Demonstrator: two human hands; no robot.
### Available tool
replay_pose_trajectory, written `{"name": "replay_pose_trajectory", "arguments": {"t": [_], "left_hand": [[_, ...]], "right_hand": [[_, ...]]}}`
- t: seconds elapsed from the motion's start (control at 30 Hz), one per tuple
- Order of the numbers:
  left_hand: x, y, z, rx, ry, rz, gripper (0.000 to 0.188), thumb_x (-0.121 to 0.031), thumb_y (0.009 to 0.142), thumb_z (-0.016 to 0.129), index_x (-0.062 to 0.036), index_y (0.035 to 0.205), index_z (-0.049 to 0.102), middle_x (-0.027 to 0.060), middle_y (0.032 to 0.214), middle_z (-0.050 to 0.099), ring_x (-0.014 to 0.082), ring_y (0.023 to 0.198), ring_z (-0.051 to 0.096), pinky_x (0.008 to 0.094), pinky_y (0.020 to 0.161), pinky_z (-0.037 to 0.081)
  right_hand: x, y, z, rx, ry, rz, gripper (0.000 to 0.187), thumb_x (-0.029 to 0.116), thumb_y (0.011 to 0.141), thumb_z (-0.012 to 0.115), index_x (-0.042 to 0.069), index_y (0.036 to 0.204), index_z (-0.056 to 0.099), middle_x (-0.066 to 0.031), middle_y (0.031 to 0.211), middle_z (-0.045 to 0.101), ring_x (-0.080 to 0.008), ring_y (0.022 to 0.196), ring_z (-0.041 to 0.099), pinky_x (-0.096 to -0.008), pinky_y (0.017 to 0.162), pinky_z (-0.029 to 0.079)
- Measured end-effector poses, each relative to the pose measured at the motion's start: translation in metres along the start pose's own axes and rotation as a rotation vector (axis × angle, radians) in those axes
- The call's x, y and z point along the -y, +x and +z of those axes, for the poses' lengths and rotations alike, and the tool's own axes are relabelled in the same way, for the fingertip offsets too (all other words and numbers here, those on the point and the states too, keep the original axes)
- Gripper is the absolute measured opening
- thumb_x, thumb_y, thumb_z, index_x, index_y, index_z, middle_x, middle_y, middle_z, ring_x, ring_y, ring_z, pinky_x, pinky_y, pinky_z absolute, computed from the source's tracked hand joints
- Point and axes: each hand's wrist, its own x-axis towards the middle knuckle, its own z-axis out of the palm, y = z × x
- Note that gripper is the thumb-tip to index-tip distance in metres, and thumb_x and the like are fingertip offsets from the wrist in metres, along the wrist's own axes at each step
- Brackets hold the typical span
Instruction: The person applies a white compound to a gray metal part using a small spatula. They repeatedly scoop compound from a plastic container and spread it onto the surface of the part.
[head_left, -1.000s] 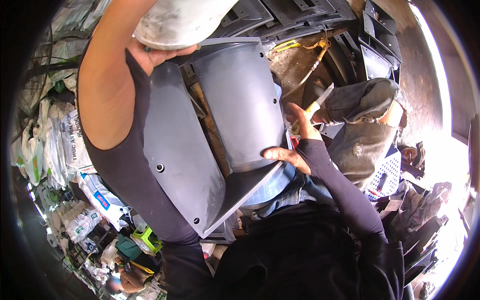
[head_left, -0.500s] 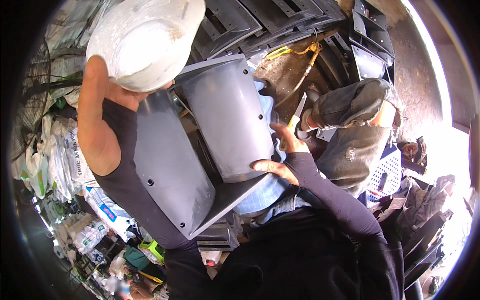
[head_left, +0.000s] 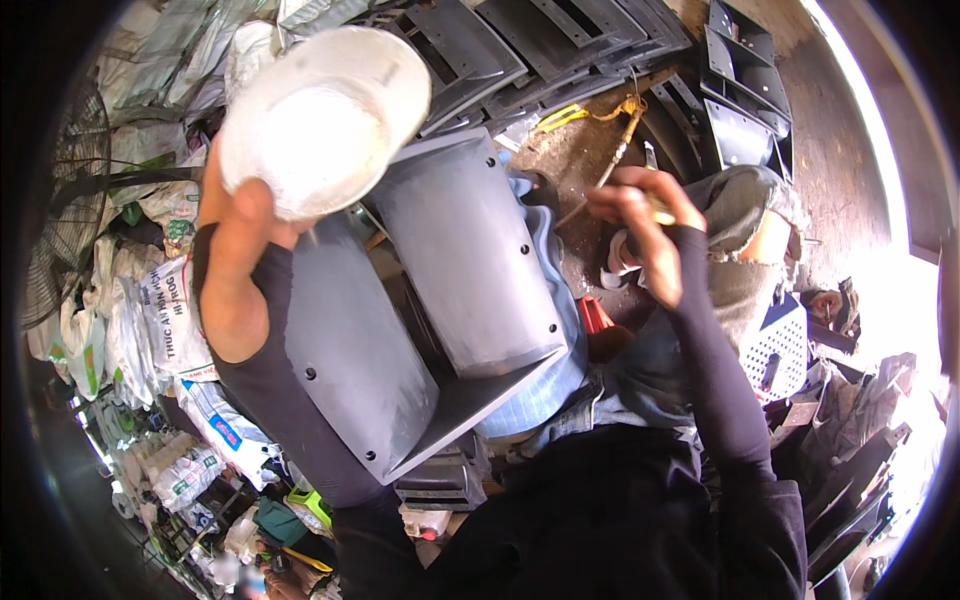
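My left hand (head_left: 245, 225) grips the rim of a whitish bowl (head_left: 408, 85) with the thumb on its near side. Something bright white covers the bowl's bottom. The bowl hangs over the far left corner of a dark grey moulded part (head_left: 455, 265), which has two curved panels, a slot between them and small round holes. This part rests across my lap. Off to its right, my right hand (head_left: 655, 220) is closed around the yellow handle of a knife (head_left: 651, 156). Fingers hide most of the knife; only a bit of blade and handle shows.
More grey panels (head_left: 560, 45) lie stacked at the far side. A hose with a yellow fitting (head_left: 628, 125) runs over the floor. A fan (head_left: 75, 190) and white sacks (head_left: 175, 320) stand at left, a perforated blue basket (head_left: 778, 335) at right. Something red (head_left: 593, 315) lies beside my leg.
My left hand has brought the bowl nearer and to the right. My right hand has left the grey part's edge and moved right and farther away with the knife. The red thing has come into sight.
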Motion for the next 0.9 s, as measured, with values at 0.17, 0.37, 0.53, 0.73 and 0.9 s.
{"name": "replay_pose_trajectory", "arguments": {"t": [0.17,0.37,0.53,0.73,0.9], "left_hand": [[-0.009,-0.001,0.004,0.232,0.003,0.017,0.087,-0.033,0.078,0.068,0.003,0.147,0.029,0.0181,0.139,0.046,0.0273,0.131,0.043,0.0384,0.111,0.029],[-0.021,-0.002,0.008,0.342,-0.037,-0.057,0.09,-0.021,0.073,0.07,-0.0087,0.151,0.027,0.0144,0.141,0.045,0.0284,0.129,0.046,0.0415,0.107,0.035],[-0.023,-0.003,0.009,0.399,-0.204,0.034,0.092,-0.011,0.071,0.073,-0.0054,0.15,0.027,0.0157,0.143,0.043,0.0291,0.134,0.042,0.0414,0.11,0.031],[-0.016,-0.002,0.007,0.445,-0.298,0.258,0.096,-0.005,0.068,0.075,-0.0031,0.15,0.024,0.0212,0.145,0.039,0.0328,0.137,0.038,0.0431,0.112,0.028],[-0.013,-0.001,0.007,0.403,-0.451,0.282,0.098,-0.012,0.066,0.076,-0.0034,0.149,0.025,0.0231,0.146,0.038,0.0353,0.136,0.039,0.0449,0.112,0.028]], "right_hand": [[0.067,-0.029,-0.045,0.013,-0.124,-0.089,0.106,0.084,0.084,0.023,-0.006,0.134,0.047,-0.01,0.067,0.061,-0.0166,0.057,0.057,-0.0277,0.059,0.047],[0.115,-0.05,-0.044,0.011,0.041,-0.475,0.072,0.067,0.094,0.039,-0.002,0.106,0.054,-0.0137,0.072,0.059,-0.0213,0.055,0.056,-0.0328,0.051,0.048],[0.14,-0.054,-0.013,0.209,-0.055,-0.516,0.04,0.033,0.092,0.066,-0.004,0.107,0.063,-0.0169,0.082,0.068,-0.0212,0.067,0.066,-0.0301,0.062,0.051],[0.156,-0.056,0.013,0.254,-0.024,-0.451,0.036,0.029,0.095,0.061,-0.003,0.109,0.061,-0.0142,0.079,0.067,-0.0204,0.071,0.066,-0.031,0.068,0.05],[0.136,-0.046,0.047,0.108,0.212,-0.436,0.04,0.032,0.099,0.054,-0.003,0.117,0.057,-0.0177,0.096,0.066,-0.0205,0.086,0.064,-0.0327,0.081,0.048]]}}
